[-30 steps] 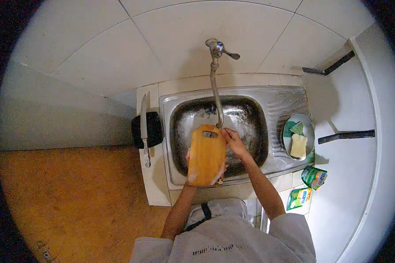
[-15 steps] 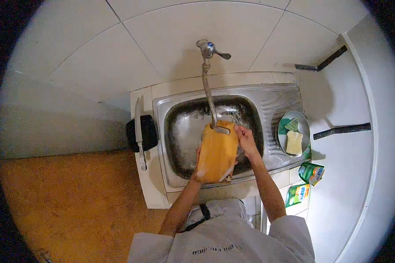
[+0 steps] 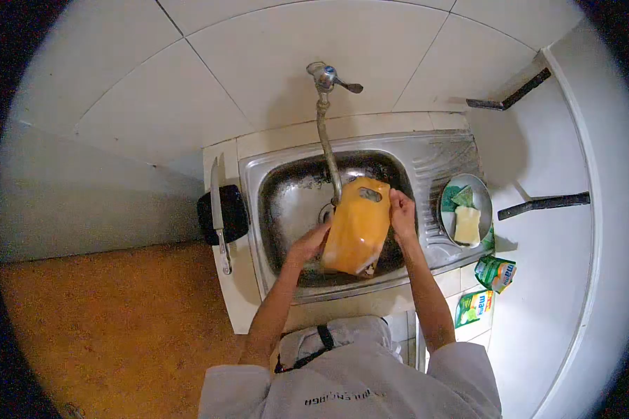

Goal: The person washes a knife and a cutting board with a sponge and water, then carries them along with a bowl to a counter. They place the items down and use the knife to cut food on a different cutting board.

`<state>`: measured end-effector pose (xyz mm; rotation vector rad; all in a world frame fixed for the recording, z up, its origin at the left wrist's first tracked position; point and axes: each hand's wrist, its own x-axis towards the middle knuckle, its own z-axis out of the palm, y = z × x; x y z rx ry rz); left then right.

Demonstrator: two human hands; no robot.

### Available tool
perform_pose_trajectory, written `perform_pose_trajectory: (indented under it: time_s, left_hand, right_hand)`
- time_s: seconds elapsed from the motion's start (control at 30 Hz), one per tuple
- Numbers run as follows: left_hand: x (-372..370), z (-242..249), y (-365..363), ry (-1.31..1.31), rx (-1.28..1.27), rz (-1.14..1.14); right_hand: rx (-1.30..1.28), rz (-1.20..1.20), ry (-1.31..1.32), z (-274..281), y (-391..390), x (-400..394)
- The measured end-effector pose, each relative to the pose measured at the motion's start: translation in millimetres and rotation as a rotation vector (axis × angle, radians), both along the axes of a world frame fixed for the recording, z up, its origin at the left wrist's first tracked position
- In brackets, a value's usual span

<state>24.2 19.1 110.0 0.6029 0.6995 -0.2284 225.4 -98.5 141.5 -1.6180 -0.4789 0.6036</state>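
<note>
An orange-yellow cutting board (image 3: 356,227) is held up over the sink basin (image 3: 279,241), tilted, with its oblong handle slot at the upper end. Its surface looks wet and shiny, with whitish patches near the lower edge. My left hand (image 3: 311,243) grips its left edge, and those fingertips are hidden behind it. On the upper right edge, my right hand (image 3: 402,215) is closed, thumb toward me. The tap's spout (image 3: 330,157) hangs just left of the board's upper end. Whether water runs cannot be made out.
Left of the basin, a knife (image 3: 217,209) lies across a black container (image 3: 237,215) on the ledge. On the right drainboard sits a bowl (image 3: 483,202) holding a yellow sponge (image 3: 467,226) and green scouring pads (image 3: 457,197). Two green packets (image 3: 495,274) stand nearby.
The cutting board has shifted right and slightly up, out from under the spout, and tilted more to the right. My left hand has moved up along its left edge.
</note>
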Motion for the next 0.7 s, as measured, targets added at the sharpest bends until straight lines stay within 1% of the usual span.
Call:
perform_pose_trajectory:
  time_s: [0.07,0.1,0.17,0.2,0.27,0.3,0.37,0.4,0.47,0.5,0.57,0.6,0.67,0.7]
  left_hand:
    - [16.9,14.8,10.3,-0.174,0.452,0.033]
    - [21.9,14.7,16.9,-0.173,0.452,0.033]
    - [30.6,14.8,28.9,-0.001,1.065,-0.172]
    - [37.1,16.9,31.1,-0.003,1.065,-0.172]
    - [54.8,20.1,28.5,-0.033,1.455,0.055]
    - [63.2,19.0,27.2,-0.033,1.452,0.05]
    - [75.9,16.2,26.7,0.111,1.441,0.181]
    - [80.2,22.3,30.1,0.11,1.44,0.18]
    - [86.6,47.8,36.3,0.067,1.548,0.067]
    - [88.1,54.9,37.6,0.067,1.548,0.066]
    - [90.3,65.8,38.6,0.039,1.446,0.078]
    - [90.2,54.4,39.1,0.04,1.446,0.076]
    - [87.5,21.2,40.9,-0.213,1.535,0.288]
    - [83.1,20.2,43.4,-0.209,1.537,0.288]
  right_hand:
    - [0.01,-0.071,0.119,1.9,2.5,2.5]
    - [0.011,-0.07,0.12,1.7,2.8,4.1]
    - [0.045,-0.117,0.167,2.1,2.0,7.8]
    - [0.045,-0.118,0.165,2.1,1.0,9.8]
    - [-0.05,-0.143,0.209,1.8,-2.0,13.5]
    - [-0.053,-0.147,0.213,-1.5,-0.3,15.0]
    - [0.021,-0.228,0.053,-9.0,5.5,16.2]
    - [0.019,-0.23,0.052,-8.2,4.5,17.0]
    - [0.021,-0.227,0.146,-5.6,2.4,17.2]
    - [0.02,-0.228,0.147,-9.4,2.9,17.8]
    - [0.065,-0.264,0.075,-17.4,5.1,19.4]
    - [0.065,-0.265,0.076,-18.3,4.0,20.1]
    - [0.019,-0.227,0.16,-19.4,1.6,21.7]
    - [0.019,-0.225,0.163,-21.8,1.5,22.2]
